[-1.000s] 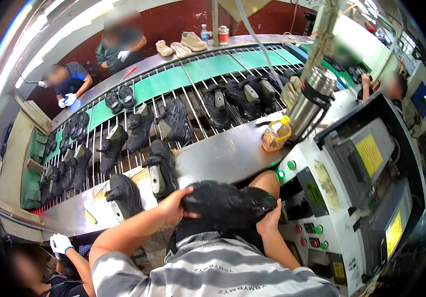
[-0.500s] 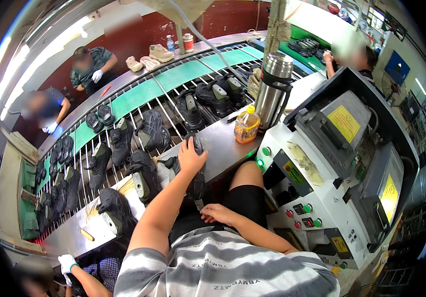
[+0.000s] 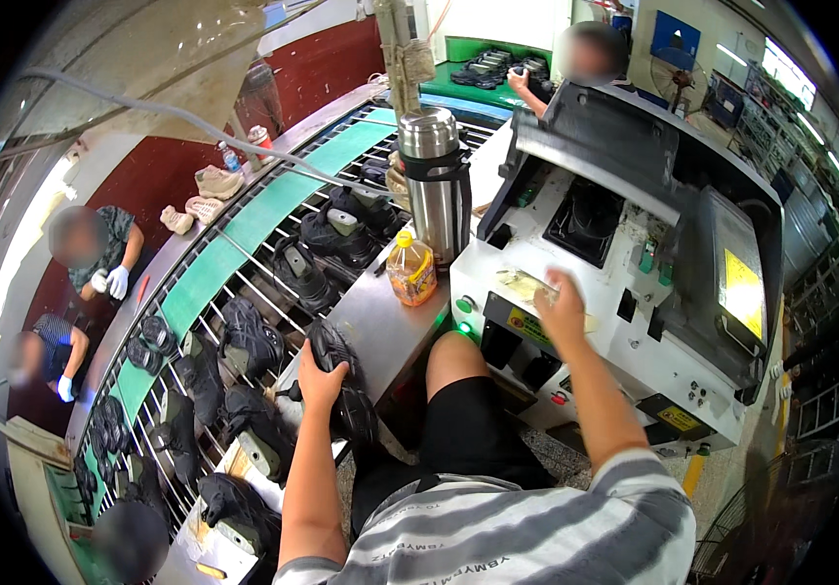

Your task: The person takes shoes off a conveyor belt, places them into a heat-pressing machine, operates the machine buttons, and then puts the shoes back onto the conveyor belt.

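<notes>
My left hand (image 3: 322, 380) is closed round a black shoe (image 3: 353, 414), held at the near edge of the metal bench (image 3: 370, 317). My right hand (image 3: 563, 312) is raised over the front of the white machine (image 3: 497, 283); motion smears its fingers, so their hold cannot be made out. Behind that hand, the machine's left bay is uncovered, and a dark shoe-shaped thing (image 3: 590, 222) lies in its black recess. A dark lid (image 3: 604, 146) stands tilted up over this bay. The right bay's cover (image 3: 731, 273), bearing a yellow label, is down.
A steel thermos (image 3: 434, 195) and a bottle of orange drink (image 3: 410, 268) stand on the bench beside the machine. Several black shoes (image 3: 249, 336) sit on the roller conveyor (image 3: 273, 302) with its green strip (image 3: 210, 278). Co-workers (image 3: 112, 253) are across the line; another person (image 3: 585, 58) is behind the machine.
The left bay's lid has swung up, uncovering the recess. My right hand has moved from my lap to the machine's front. My left hand still grips the shoe; the view has turned right.
</notes>
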`<move>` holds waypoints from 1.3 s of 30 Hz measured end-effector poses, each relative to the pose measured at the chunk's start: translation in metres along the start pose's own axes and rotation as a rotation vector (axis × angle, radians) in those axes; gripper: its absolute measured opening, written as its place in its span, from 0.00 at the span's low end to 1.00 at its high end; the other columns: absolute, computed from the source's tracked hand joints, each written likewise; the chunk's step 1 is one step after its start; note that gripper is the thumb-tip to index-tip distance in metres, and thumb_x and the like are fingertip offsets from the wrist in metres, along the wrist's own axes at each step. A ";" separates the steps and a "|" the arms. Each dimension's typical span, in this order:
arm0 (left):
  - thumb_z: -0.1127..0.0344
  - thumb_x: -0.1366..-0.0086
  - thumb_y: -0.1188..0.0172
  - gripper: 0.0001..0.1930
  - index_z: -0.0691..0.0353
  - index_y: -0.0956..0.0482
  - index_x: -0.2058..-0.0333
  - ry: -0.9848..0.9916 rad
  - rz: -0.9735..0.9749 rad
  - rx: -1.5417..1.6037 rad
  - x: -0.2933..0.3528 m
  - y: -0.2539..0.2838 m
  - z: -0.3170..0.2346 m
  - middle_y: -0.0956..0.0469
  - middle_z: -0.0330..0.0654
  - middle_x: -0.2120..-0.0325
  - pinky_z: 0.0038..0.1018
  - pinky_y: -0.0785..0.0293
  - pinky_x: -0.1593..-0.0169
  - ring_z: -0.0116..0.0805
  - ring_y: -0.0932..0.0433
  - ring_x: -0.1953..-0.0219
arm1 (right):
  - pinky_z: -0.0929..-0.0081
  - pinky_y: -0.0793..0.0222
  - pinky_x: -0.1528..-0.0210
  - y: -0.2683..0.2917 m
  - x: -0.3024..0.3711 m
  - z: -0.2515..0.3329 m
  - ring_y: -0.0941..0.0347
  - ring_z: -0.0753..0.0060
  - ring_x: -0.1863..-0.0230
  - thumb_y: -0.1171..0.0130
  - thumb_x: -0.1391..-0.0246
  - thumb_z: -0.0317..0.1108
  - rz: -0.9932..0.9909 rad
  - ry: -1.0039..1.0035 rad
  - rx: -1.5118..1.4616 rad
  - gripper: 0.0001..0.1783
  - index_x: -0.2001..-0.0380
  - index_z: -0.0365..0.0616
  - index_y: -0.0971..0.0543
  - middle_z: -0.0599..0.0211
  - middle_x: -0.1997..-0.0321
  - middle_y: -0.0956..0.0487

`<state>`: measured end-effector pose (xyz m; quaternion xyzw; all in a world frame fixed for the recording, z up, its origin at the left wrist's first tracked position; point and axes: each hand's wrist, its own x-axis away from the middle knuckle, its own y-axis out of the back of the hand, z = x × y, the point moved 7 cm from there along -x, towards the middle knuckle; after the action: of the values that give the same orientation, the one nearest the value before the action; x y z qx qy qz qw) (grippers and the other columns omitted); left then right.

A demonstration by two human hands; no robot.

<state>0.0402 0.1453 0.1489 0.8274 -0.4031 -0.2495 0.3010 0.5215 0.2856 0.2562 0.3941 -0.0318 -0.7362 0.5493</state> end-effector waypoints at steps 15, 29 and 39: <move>0.52 0.56 0.32 0.48 0.64 0.40 0.37 0.031 -0.137 -0.109 0.007 -0.012 -0.019 0.35 0.58 0.42 0.42 0.40 0.37 0.55 0.36 0.40 | 0.58 0.46 0.32 0.042 -0.240 -0.183 0.41 0.42 0.33 0.33 0.66 0.55 -0.032 -0.880 0.523 0.63 0.35 0.28 0.52 0.35 0.34 0.40; 0.60 0.48 0.34 0.32 0.63 0.29 0.45 -0.162 -0.288 0.092 0.058 0.006 -0.032 0.37 0.60 0.40 0.42 0.42 0.35 0.57 0.40 0.36 | 0.59 0.35 0.41 0.049 -0.020 -0.031 0.31 0.47 0.44 0.23 0.62 0.42 -0.565 -0.037 0.136 0.50 0.42 0.25 0.39 0.42 0.40 0.32; 0.62 0.49 0.30 0.40 0.63 0.37 0.39 0.007 0.174 1.309 0.130 0.026 -0.081 0.34 0.45 0.40 0.39 0.41 0.35 0.44 0.37 0.37 | 0.59 0.31 0.41 -0.132 0.119 0.167 0.27 0.56 0.48 0.38 0.61 0.28 0.797 -0.633 -1.289 0.37 0.42 0.35 0.33 0.59 0.46 0.26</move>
<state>0.1513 0.0503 0.2013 0.8046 -0.5362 0.0750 -0.2438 0.3050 0.1743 0.2429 -0.2660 0.1063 -0.4361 0.8531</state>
